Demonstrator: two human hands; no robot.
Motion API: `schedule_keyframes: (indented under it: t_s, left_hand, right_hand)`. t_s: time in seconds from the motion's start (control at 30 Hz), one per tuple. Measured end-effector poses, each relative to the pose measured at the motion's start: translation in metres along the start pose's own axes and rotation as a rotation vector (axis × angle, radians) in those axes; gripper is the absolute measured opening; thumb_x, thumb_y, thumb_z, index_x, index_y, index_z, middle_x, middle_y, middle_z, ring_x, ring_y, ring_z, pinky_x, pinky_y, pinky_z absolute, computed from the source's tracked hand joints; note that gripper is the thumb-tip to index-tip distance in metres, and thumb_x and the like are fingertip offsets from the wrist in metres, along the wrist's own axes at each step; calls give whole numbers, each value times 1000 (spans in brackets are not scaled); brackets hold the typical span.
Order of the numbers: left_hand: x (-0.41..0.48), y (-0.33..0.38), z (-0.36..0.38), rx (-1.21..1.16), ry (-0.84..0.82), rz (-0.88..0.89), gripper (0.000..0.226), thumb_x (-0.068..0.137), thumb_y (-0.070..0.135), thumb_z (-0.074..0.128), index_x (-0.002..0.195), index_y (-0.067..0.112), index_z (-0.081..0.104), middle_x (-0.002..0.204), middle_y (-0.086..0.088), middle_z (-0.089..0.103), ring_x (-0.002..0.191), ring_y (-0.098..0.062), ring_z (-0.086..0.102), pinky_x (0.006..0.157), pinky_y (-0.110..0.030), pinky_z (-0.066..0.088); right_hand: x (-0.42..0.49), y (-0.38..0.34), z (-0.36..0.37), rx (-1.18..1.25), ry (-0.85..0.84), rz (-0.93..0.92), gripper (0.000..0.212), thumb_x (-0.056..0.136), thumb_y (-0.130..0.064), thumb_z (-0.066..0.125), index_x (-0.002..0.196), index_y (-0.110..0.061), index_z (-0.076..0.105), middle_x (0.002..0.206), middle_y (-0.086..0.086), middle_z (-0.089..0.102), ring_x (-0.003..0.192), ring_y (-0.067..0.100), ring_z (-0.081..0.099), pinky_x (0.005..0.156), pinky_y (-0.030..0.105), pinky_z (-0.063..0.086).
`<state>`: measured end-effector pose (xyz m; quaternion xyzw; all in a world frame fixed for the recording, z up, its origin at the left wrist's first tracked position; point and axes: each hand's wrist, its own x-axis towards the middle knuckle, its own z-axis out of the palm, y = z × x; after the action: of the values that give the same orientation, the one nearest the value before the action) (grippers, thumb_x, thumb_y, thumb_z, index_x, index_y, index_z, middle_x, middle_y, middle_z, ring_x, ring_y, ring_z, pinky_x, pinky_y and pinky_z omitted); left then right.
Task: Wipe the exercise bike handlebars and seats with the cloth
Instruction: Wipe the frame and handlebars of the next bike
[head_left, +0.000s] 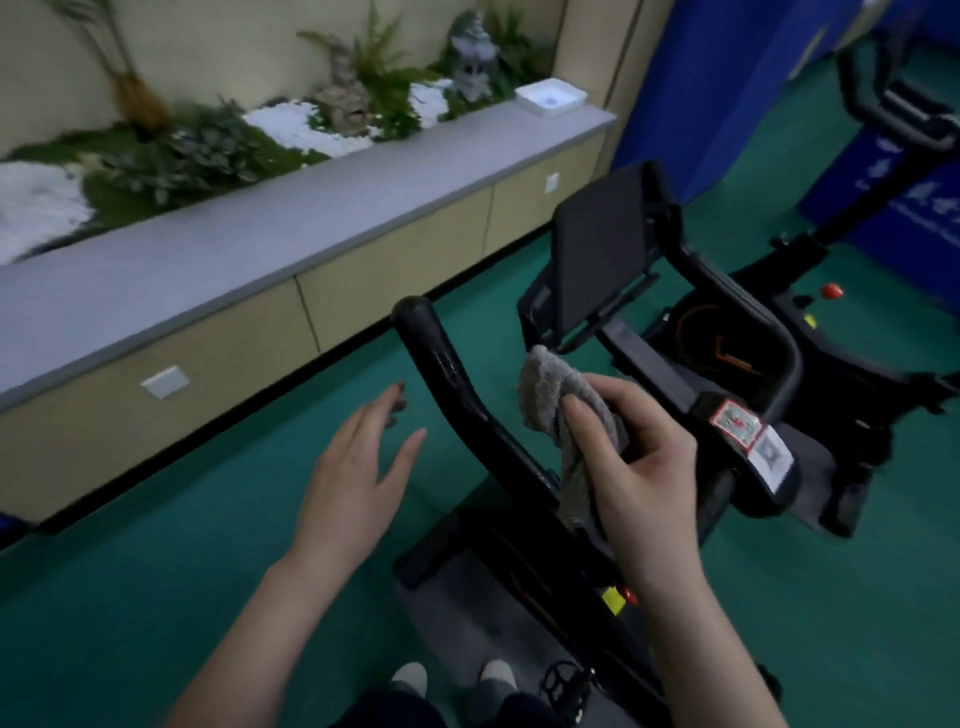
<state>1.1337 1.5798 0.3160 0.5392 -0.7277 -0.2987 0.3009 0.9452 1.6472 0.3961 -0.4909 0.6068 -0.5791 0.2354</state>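
Grey cloth (563, 402) at frame centre, pinched wadded by your right hand (644, 467) to press on the handlebar (449, 376). Your left hand (353, 467), centre-left, fingers spread, grips nothing; probably free for steadying.

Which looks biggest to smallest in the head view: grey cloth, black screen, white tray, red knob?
1. black screen.
2. grey cloth, partly hidden in the right hand.
3. white tray, but it sits farther away.
4. red knob.

Stone lantern (471, 57) among plants (197, 150); white tray (551, 97) on grey ledge (260, 249)
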Motion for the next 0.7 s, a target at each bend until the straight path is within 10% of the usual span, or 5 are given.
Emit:
schedule_keyframes:
  t_s: [0.43,0.57,0.7]
  left_hand:
    - [31,56,19,-326,454,-142,47,86,20,68,131,19,53,109,13,63,90,14,57,81,-6,43]
    - [37,56,23,-586,476,-219,42,82,5,71,120,18,57,101,4,67,86,-4,63,81,-22,51]
    - [38,56,22,-727,472,-222,44,78,0,72,116,17,57,98,-1,66,83,-12,62,79,-25,51]
  right_hand:
    - [98,-10,68,-111,-377,-484,14,90,-7,62,100,-8,71,93,-1,68,90,10,60,78,21,47]
    - [120,-12,91,-323,-638,-642,13,87,-8,61,93,-11,72,90,-1,71,89,20,60,76,22,41]
    - [139,-25,97,-502,-881,-440,15,91,-16,56,92,-10,70,85,7,70,87,21,62,74,29,42]
